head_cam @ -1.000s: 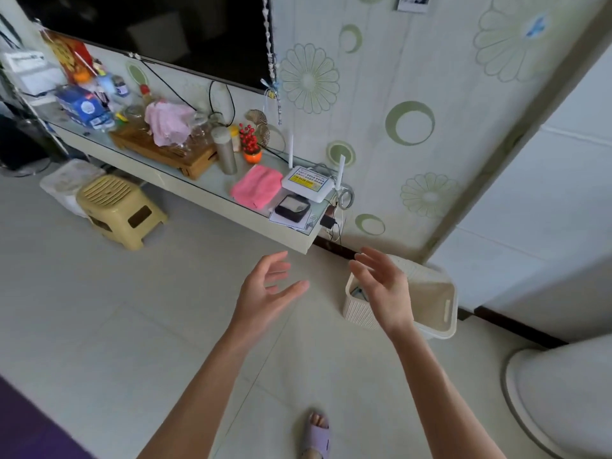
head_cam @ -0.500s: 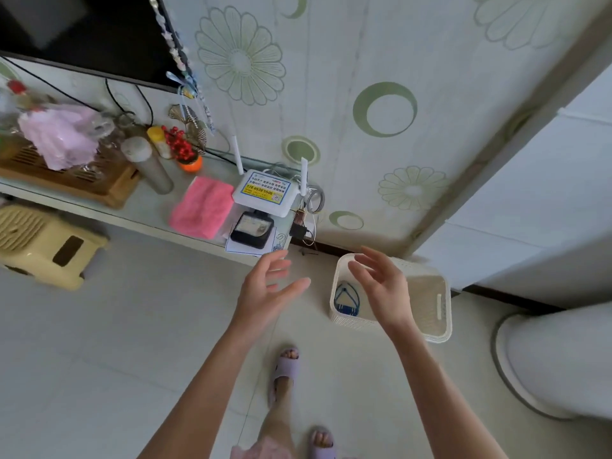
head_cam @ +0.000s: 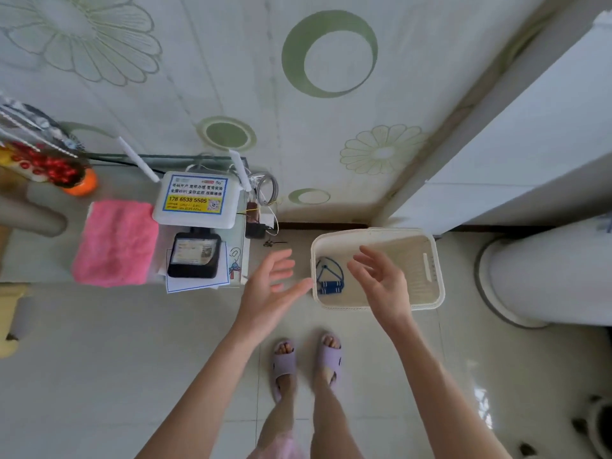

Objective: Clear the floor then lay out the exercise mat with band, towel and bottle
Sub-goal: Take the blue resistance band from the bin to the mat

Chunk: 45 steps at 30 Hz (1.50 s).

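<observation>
While both arms reach forward, the left hand [head_cam: 270,286] and right hand [head_cam: 381,283] hang open and empty over the basket [head_cam: 430,298], where the band [head_cam: 328,276] lies; the view has tilted down since, showing both slippers.

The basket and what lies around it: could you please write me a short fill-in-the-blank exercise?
1. The blue band lies inside the ____.
2. The pink towel lies on the shelf, to the ____ of the router.
3. Both hands are open and hold ____.

Missing words: basket; left; nothing
</observation>
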Each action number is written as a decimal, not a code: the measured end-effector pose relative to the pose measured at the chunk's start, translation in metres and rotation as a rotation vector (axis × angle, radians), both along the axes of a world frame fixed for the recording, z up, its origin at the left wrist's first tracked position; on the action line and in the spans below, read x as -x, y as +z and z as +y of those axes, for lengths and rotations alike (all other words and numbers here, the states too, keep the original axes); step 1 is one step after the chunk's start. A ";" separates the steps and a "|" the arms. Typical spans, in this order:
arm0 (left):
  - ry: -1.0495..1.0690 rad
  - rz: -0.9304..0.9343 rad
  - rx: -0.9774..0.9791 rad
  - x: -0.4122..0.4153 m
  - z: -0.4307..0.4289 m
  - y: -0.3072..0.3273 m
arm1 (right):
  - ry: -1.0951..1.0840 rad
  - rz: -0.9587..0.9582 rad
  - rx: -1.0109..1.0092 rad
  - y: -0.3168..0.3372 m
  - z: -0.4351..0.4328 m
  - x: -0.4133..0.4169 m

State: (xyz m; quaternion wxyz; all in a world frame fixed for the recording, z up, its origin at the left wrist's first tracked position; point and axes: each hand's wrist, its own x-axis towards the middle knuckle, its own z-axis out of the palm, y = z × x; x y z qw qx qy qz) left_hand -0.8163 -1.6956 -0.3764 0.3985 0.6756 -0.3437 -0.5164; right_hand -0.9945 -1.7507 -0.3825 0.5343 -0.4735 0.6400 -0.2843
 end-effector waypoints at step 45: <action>0.440 -0.018 -0.631 0.154 -0.167 -0.555 | 0.359 0.205 -0.520 -0.566 -0.178 0.133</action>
